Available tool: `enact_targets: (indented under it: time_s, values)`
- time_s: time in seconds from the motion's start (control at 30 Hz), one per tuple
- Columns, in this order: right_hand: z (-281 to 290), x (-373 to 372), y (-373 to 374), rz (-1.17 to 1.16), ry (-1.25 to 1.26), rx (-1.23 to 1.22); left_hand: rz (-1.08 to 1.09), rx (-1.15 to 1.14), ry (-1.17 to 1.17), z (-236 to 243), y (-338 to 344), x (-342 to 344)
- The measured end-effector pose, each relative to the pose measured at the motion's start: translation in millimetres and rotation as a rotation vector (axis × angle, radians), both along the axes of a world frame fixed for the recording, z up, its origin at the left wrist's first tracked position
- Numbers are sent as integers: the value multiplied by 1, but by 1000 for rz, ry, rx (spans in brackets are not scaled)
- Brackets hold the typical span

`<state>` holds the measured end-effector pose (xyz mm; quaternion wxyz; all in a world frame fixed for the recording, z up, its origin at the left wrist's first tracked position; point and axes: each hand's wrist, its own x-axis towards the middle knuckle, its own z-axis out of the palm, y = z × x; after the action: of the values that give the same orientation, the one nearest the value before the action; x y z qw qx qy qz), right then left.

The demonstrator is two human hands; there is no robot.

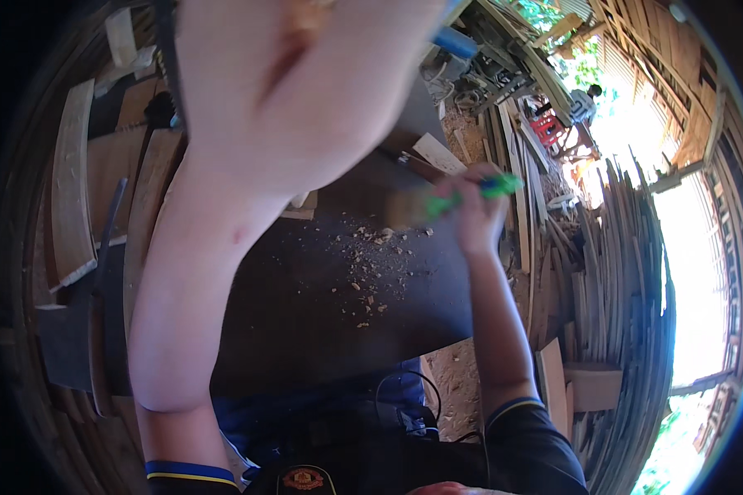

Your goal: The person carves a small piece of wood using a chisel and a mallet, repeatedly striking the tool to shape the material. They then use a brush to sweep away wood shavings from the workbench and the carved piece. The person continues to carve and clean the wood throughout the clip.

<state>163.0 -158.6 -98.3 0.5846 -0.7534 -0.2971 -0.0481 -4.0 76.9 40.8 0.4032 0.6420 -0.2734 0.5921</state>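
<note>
My left hand (pixel 305 74) is raised very close to the camera at the top, large, blurred and cut off by the edge, so its fingers cannot be made out. My right hand (pixel 477 202) is closed around a green-handled brush (pixel 414 208), its head blurred over the dark tabletop (pixel 297 313). Wood shavings and crumbs (pixel 376 272) lie scattered on that top, below the brush. A pale wood offcut (pixel 437 153) rests near the far right part of the table, and another piece (pixel 297 213) is partly hidden behind my left forearm.
Curved boards (pixel 70 181) lie at the left. Tall stacks of thin timber (pixel 623 305) line the right. At the back right are more timber, clutter and another person (pixel 584 115) near a red plastic chair (pixel 547 132). A blue cylinder (pixel 454 43) sits at the back.
</note>
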Motion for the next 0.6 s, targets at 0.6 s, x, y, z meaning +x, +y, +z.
enact_targets:
  time_s: [0.6]
  values:
    - [-32,-94,-139,-225,-460,228,30,-97,140,-14,-18,0]
